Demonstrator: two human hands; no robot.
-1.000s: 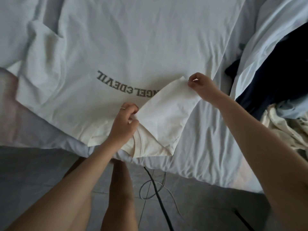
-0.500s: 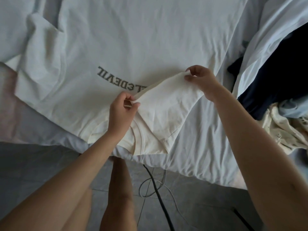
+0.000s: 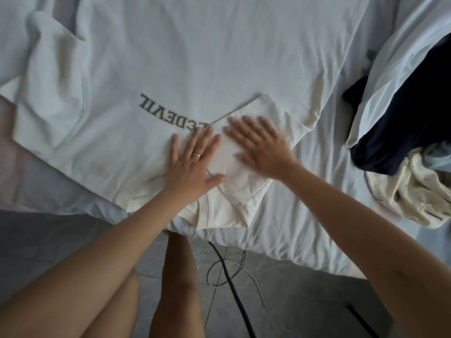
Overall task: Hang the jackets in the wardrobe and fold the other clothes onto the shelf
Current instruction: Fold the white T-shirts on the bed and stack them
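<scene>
A white T-shirt (image 3: 190, 69) with dark lettering lies spread front-up across the bed, its collar toward me. Its right sleeve (image 3: 246, 189) is folded inward over the chest and covers part of the lettering. My left hand (image 3: 192, 164) presses flat on the folded sleeve near the collar, fingers straight, a ring on one finger. My right hand (image 3: 258, 147) lies flat beside it on the same fold, fingers spread and slightly blurred. The other sleeve (image 3: 51, 76) lies rumpled at the far left.
The bed sheet (image 3: 305, 215) ends at an edge close to my legs. A dark navy garment (image 3: 410, 113) and a cream patterned cloth (image 3: 412, 198) are heaped at the right. Cables (image 3: 231, 276) trail on the tiled floor below.
Both hands have let go of the sleeve's edge that they pinched and lifted. The sleeve now lies folded on the shirt, and both palms press flat on it.
</scene>
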